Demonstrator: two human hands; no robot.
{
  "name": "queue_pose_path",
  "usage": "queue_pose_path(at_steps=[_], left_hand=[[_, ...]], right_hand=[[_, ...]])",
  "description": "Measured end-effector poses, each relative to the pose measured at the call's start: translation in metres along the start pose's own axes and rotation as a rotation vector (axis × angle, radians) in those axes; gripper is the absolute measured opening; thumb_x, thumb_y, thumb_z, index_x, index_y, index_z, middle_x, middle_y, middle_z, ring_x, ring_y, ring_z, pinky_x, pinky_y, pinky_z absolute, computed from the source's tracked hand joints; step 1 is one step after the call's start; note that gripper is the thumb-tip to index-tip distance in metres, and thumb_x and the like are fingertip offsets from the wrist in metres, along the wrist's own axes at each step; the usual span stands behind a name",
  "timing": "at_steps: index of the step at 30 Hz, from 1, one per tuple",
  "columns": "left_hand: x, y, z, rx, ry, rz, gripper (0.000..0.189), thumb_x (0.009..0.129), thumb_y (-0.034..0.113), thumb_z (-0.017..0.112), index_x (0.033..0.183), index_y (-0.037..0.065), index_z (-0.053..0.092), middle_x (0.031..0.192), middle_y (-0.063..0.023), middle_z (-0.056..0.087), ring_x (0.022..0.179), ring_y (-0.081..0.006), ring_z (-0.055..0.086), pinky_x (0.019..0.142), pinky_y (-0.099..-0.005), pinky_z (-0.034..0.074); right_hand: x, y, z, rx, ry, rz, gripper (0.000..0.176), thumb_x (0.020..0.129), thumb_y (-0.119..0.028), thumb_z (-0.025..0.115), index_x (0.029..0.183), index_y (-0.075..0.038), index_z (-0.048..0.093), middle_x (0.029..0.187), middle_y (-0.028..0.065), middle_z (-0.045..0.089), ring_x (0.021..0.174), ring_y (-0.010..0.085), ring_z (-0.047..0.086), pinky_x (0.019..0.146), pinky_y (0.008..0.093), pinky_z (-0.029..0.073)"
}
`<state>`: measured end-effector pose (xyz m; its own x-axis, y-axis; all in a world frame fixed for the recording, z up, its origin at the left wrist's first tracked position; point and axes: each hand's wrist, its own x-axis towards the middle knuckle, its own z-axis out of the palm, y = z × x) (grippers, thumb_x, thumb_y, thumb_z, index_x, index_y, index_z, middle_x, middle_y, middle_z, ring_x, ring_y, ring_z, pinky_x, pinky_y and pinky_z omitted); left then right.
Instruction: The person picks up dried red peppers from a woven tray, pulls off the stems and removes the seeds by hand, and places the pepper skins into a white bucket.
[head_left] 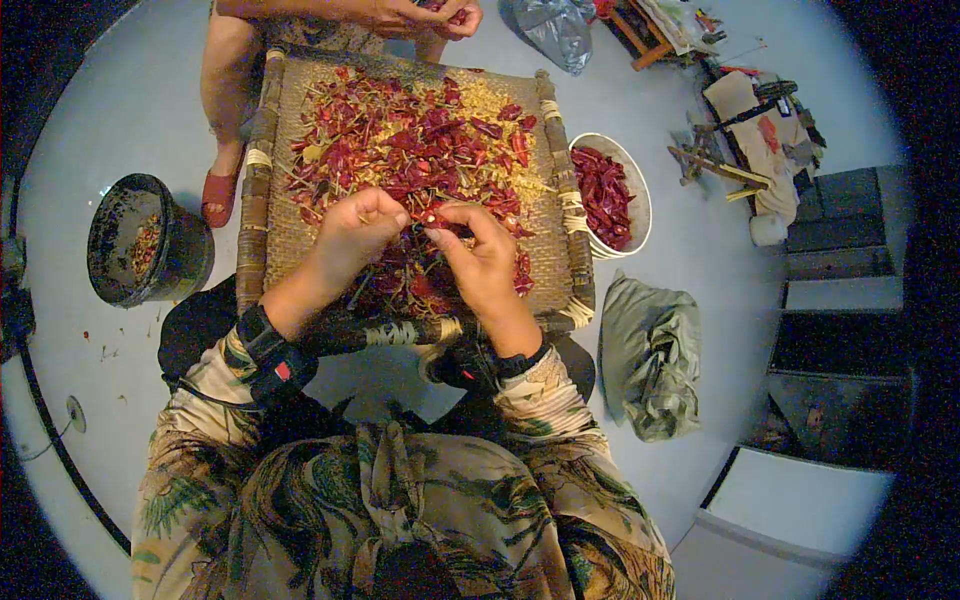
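Note:
Over a woven tray point(552, 270) my two hands meet at a dried red chili pepper point(430, 216). My left hand point(350, 240) is closed, its thumb and forefinger pinched at the pepper's left end. From the right, my right hand point(474, 250) pinches the same pepper between thumb and forefinger. A small pale spot shows on the pepper between the fingertips. Beneath and beyond the hands lies a loose heap of dried red chilies point(420, 150), with stems and yellow seeds point(485, 100) scattered among them. My wrists partly hide the tray's near part.
A white bucket point(643, 190) of red chilies stands right of the tray, above a grey-green sack point(650, 360). On the left is a black bucket point(185, 245) with chili bits inside. Another person's hands point(430, 15) are at the far edge; a plastic bag point(553, 35) lies beyond.

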<state>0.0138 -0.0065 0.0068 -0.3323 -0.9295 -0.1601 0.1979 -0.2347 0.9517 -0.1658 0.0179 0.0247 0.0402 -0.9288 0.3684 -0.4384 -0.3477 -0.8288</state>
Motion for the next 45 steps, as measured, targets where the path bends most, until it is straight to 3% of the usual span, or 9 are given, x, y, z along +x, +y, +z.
queue_pose_path(at_steps=[7,14,16,18,25,30,36,41,45], left_hand=[[0.0,0.003,-0.003,-0.293,-0.057,-0.068,0.004,0.084,0.012,0.051,0.084,0.009,0.053,0.063,0.0018,0.048,0.046,-0.005,0.034,0.041,-0.0197,0.026],[-0.003,0.008,-0.003,-0.411,-0.039,-0.075,0.007,0.085,0.015,0.047,0.081,0.01,0.048,0.066,0.0001,0.048,0.047,-0.0064,0.034,0.042,-0.0223,0.024],[-0.006,0.011,-0.001,-0.428,-0.044,-0.082,0.008,0.085,0.015,0.045,0.08,0.01,0.047,0.066,-0.0006,0.048,0.047,-0.0069,0.034,0.042,-0.0225,0.024],[-0.005,0.011,-0.001,-0.431,-0.059,-0.084,0.009,0.086,0.016,0.045,0.08,0.01,0.046,0.066,-0.0013,0.048,0.047,-0.0071,0.034,0.042,-0.0227,0.024],[-0.006,0.012,0.001,-0.448,-0.069,-0.129,0.011,0.087,0.018,0.045,0.079,0.01,0.045,0.064,-0.0011,0.046,0.047,-0.0076,0.033,0.043,-0.0231,0.026],[-0.005,0.014,-0.002,-0.35,-0.114,-0.118,0.01,0.087,0.016,0.047,0.08,0.01,0.046,0.066,-0.0009,0.048,0.048,-0.0078,0.036,0.044,-0.0233,0.029],[-0.004,0.009,0.001,-0.299,-0.073,-0.039,0.006,0.084,0.011,0.049,0.086,0.006,0.05,0.074,-0.0052,0.056,0.053,-0.0102,0.047,0.048,-0.0242,0.04],[-0.001,0.007,0.001,-0.236,-0.078,-0.038,0.01,0.082,0.01,0.048,0.09,0.004,0.051,0.075,-0.0057,0.056,0.055,-0.0094,0.049,0.049,-0.0229,0.04],[0.001,0.006,0.005,-0.076,-0.058,-0.001,0.014,0.082,0.011,0.056,0.095,0.005,0.053,0.075,0.0003,0.055,0.058,-0.0059,0.048,0.052,-0.0203,0.039]], right_hand=[[0.015,0.033,-0.025,0.2,0.112,0.37,0.016,0.083,-0.018,0.065,0.091,-0.004,0.063,0.083,0.0016,0.062,0.077,0.009,0.054,0.072,0.0249,0.044],[0.057,0.102,-0.14,1.077,0.726,0.401,0.02,0.092,-0.021,0.052,0.095,-0.003,0.058,0.092,0.0056,0.06,0.082,0.0196,0.058,0.078,0.0344,0.05],[0.035,0.158,-0.173,0.619,0.659,0.336,0.021,0.093,-0.022,0.05,0.096,-0.002,0.057,0.093,0.0064,0.06,0.083,0.0202,0.058,0.077,0.0342,0.05],[0.035,0.152,-0.17,0.881,0.756,0.43,0.023,0.091,-0.021,0.052,0.091,0.001,0.059,0.086,0.0074,0.061,0.078,0.0206,0.059,0.072,0.0309,0.05],[0.044,0.167,-0.117,-0.437,-0.018,0.35,0.037,0.078,-0.026,0.067,0.099,0.005,0.062,0.091,0.0153,0.066,0.084,0.0259,0.063,0.07,0.0346,0.049],[0.023,0.16,-0.086,-0.877,-0.223,0.476,0.038,0.076,-0.035,0.068,0.098,-0.004,0.065,0.094,0.0193,0.065,0.088,0.0347,0.062,0.075,0.041,0.048],[0.011,0.193,-0.074,-0.951,-0.17,0.329,0.033,0.076,-0.032,0.068,0.095,-0.006,0.065,0.088,0.0185,0.064,0.083,0.0372,0.061,0.072,0.0433,0.047],[0.031,0.073,-0.069,-0.611,-0.307,0.325,0.025,0.083,-0.025,0.06,0.099,-0.007,0.065,0.096,0.0188,0.064,0.084,0.036,0.062,0.073,0.0424,0.048],[0.018,0.034,-0.04,-0.027,-0.225,0.157,0.016,0.082,-0.016,0.064,0.088,0.0,0.062,0.077,0.0051,0.062,0.073,0.0118,0.055,0.067,0.0274,0.043]])
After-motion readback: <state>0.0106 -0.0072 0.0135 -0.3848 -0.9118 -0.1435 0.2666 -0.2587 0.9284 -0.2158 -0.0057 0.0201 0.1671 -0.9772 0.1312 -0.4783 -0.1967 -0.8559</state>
